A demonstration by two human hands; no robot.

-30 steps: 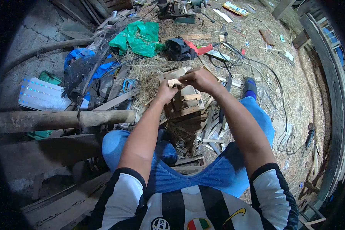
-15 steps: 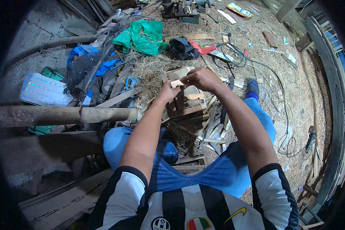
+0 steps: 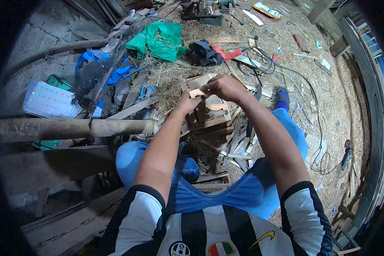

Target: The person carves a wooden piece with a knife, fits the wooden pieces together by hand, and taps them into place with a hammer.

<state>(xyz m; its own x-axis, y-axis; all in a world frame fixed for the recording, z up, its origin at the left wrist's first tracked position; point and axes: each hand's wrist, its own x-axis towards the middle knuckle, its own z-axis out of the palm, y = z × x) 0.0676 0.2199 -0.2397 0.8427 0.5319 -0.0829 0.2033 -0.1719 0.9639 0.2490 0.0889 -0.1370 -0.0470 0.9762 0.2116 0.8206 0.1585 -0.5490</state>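
Between my two hands is a small pale wood block (image 3: 196, 93). My left hand (image 3: 186, 103) is closed on its near left side. From the right, my right hand (image 3: 224, 88) reaches to the block's other end with its fingers pinched together; whether they hold the block or something tiny on it is hidden. Just beneath both hands stands a wooden box-like piece (image 3: 212, 123) with light wood parts on top, partly covered by my hands.
Wood scraps (image 3: 237, 149) lie between my legs. A green plastic bag (image 3: 160, 40), a dark cloth-like bundle (image 3: 204, 53) and cables (image 3: 260, 64) are farther out. A thick pole (image 3: 119, 127) runs in from the left. A power tool (image 3: 347, 153) lies at right.
The block tilts slightly between my fingers, showing a bit more of its face. Both hands stay in nearly the same place.
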